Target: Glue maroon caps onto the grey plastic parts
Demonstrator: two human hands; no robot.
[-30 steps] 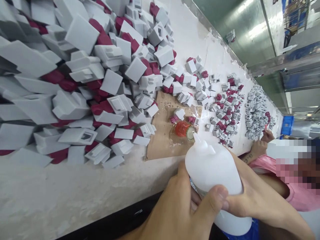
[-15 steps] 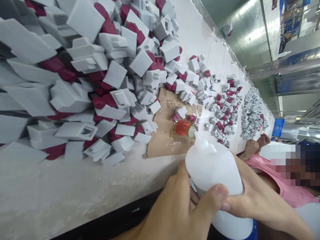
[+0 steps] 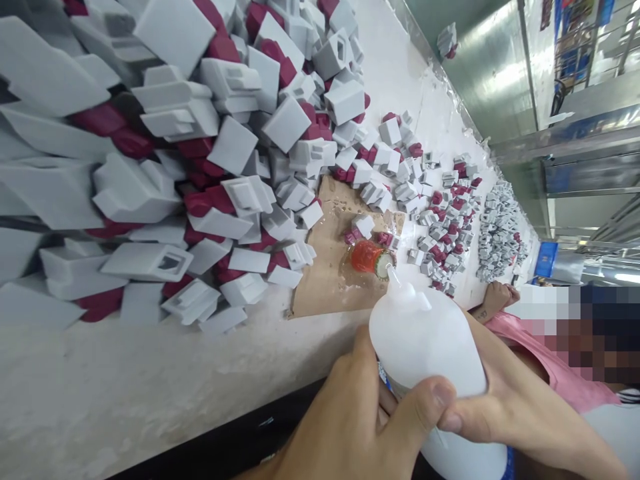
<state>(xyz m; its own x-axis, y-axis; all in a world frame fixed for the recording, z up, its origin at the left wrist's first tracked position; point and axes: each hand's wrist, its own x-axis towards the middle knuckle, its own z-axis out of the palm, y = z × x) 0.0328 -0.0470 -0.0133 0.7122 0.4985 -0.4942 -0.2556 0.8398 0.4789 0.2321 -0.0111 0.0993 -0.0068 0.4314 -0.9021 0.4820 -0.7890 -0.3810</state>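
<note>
A white squeeze bottle (image 3: 425,333) is held between both hands, its narrow nozzle pointing up and left. My left hand (image 3: 370,413) wraps its near side, and my right hand (image 3: 510,400) grips its far side. The nozzle tip is at the pale open end of a small orange-red container (image 3: 367,257), which lies on a wet piece of brown cardboard (image 3: 320,280). Just behind the container, a grey and dark-red part (image 3: 363,227) sits on the cardboard.
A large pile of grey and dark-red parts (image 3: 235,147) covers the left of the white table (image 3: 165,387). More parts (image 3: 450,220) lie farther along it. At the right is a person in pink (image 3: 530,340), with hands (image 3: 500,297) at the table edge.
The camera view has shifted slightly. The nozzle tip is now a little farther left, against the container's open end. Both hands keep their hold on the bottle.
</note>
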